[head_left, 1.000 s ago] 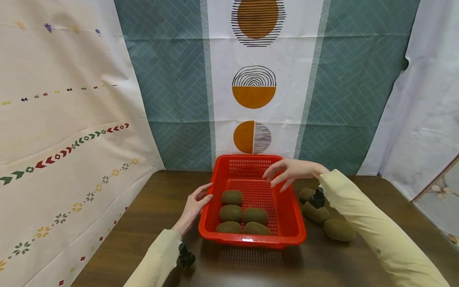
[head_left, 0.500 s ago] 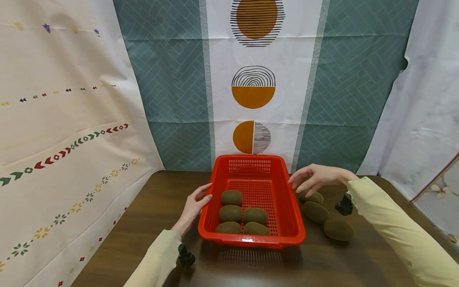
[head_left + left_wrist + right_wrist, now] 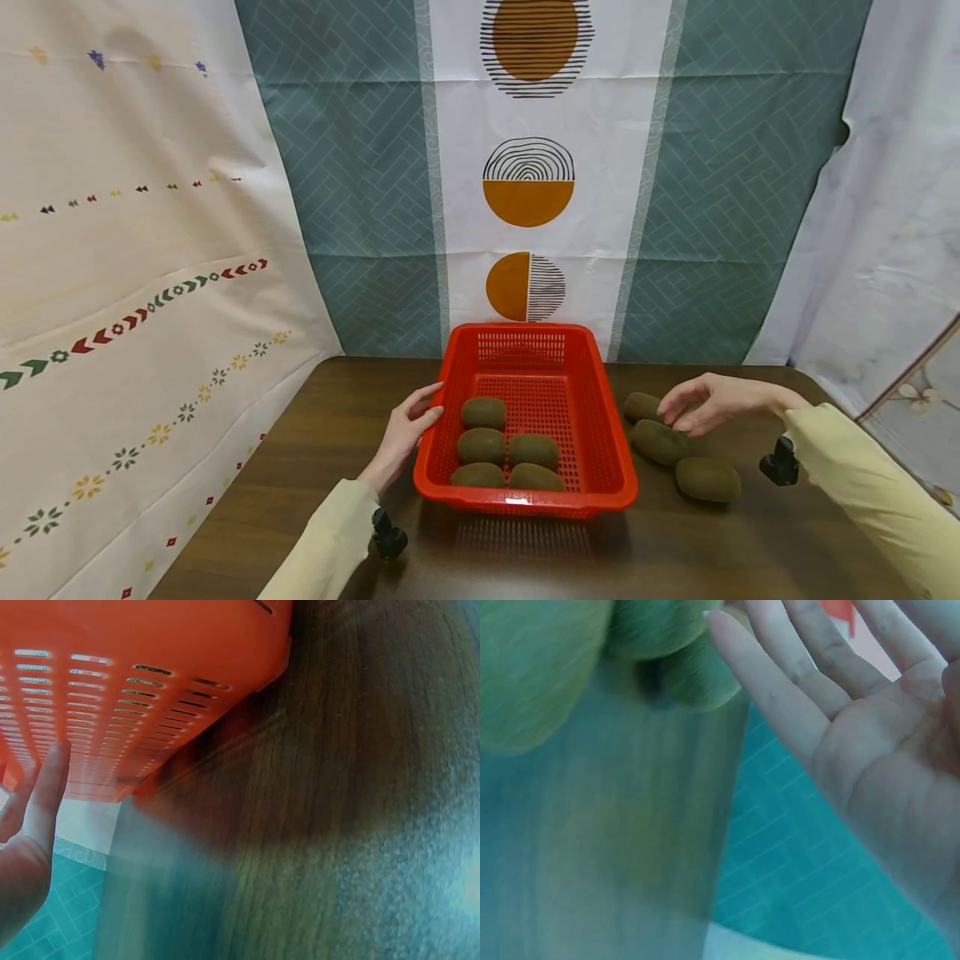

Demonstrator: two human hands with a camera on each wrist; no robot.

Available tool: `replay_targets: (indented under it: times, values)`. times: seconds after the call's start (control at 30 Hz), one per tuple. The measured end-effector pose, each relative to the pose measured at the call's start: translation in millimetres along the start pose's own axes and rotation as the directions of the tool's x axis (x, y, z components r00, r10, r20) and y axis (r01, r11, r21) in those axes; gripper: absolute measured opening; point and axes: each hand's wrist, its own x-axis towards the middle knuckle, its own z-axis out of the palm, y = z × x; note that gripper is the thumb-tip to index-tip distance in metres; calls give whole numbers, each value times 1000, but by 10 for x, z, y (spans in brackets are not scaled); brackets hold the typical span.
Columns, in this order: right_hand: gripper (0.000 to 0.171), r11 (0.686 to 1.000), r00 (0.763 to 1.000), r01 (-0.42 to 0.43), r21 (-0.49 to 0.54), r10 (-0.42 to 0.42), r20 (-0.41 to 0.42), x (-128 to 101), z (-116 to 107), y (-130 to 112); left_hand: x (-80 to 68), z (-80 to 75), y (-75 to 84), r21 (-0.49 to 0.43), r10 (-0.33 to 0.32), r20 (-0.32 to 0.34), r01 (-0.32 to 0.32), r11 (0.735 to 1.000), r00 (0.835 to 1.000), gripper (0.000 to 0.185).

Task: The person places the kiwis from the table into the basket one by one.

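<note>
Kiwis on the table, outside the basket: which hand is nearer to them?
Right. The right hand hovers open just above the loose kiwis, beside the red basket. The left hand rests against the basket's opposite wall, far from them.

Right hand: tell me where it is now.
In the head view the right hand hovers open over the table right of the red basket, above the loose kiwis.

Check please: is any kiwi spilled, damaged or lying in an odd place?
Nothing stands out. Five kiwis lie in the red basket; three more lie on the table beside it, none visibly damaged.
</note>
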Motion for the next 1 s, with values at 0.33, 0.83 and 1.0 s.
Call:
replay_targets:
  times: [0.33,0.83,1.0]
  values:
    - [32,996,997,76,-41,-78,-29,-315,47,394,-11,2,-1,1,2,-6,-2,1000,1000,47]
    - [39,993,997,-63,99,67,-34,-445,207,648,6,-3,6,6,5,-9,-5,1000,1000,47]
    - [40,990,995,-82,115,88,-47,-452,228,646,7,-1,2,6,7,-10,-7,1000,1000,47]
